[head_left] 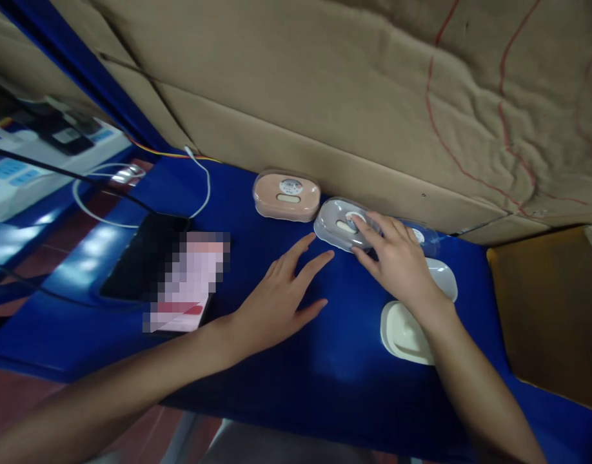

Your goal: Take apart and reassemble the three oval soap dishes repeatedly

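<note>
My right hand lies over the right end of a grey oval soap box with a clear lid, its fingers spread. One fingertip rests by the round label on top, and the thumb is at the front edge. My left hand hovers over the blue table, fingers apart and holding nothing, its fingertips just short of the grey box. To the left of that box stands a pink soap box, also lidded. Partly hidden behind my right hand is a clear lid-like piece with a label.
Near my right forearm lie a white oval tray and a cream oval dish. A dark phone and a lit, pixelated screen are at left, with cables beyond. Cardboard walls the back; a brown box stands right.
</note>
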`<state>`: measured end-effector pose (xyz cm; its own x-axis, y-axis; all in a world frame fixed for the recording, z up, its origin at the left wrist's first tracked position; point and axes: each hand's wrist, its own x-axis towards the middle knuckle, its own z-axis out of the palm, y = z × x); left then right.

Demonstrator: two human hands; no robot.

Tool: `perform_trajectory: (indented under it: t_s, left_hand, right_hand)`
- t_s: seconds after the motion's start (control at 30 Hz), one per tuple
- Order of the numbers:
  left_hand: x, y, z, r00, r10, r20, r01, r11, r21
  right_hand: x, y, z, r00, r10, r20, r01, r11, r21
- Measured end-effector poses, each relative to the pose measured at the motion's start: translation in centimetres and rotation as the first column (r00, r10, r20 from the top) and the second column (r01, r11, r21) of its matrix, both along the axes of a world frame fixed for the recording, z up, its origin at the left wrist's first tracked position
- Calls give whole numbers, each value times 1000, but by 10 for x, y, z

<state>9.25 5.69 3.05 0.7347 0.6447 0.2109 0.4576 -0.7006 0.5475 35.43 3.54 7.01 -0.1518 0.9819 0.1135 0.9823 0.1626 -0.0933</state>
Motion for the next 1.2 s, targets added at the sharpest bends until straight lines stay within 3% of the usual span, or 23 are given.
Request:
perform_trajectory:
  t_s: [0.13,0.3,0.43,0.53,0.7,0.8,0.87,1.0,1.1,1.2]
  left_hand:
    - [-1,-2,2,1000,-24,-12,24,1000,-2]
    - [-2,-3,2,996,-95,-5,95,995,37]
    - [-2,-3,-1,988,-154,-20,155,986,66]
    - [-2,-4,-3,978,-204,-45,207,975,82]
    - [-1,-6,-2,963,-258,-81,265,960,89]
    - [-1,-6,1,952,-295,-77,301,951,78]
    - [-1,-6,3,939,-338,-65,342,937,71]
    - [-1,-7,2,884,-454,-112,463,883,73]
    - [-1,-9,0,869,-474,-141,488,869,85]
    - [-2,-9,1,881,-441,-169,464,875,138]
  right_hand:
    - [7,-4,11,996,-2,-95,-3,999,-48]
    - [31,-49,45,980,106,-168,-151,945,-289]
    - [27,-75,52,1000,-22,-16,11,857,-515]
    - [10,-72,46,998,-1,70,42,803,-595]
    - [-6,-59,45,990,89,-111,-138,805,-578]
    - [-2,-55,49,942,156,-297,-292,819,-495]
    - [9,-54,51,924,169,-343,-314,846,-432]
    - [51,-59,49,982,70,-175,-127,931,-342]
    - [78,-65,42,999,-35,-10,29,931,-363]
    - [83,-65,33,993,-77,86,105,913,-394]
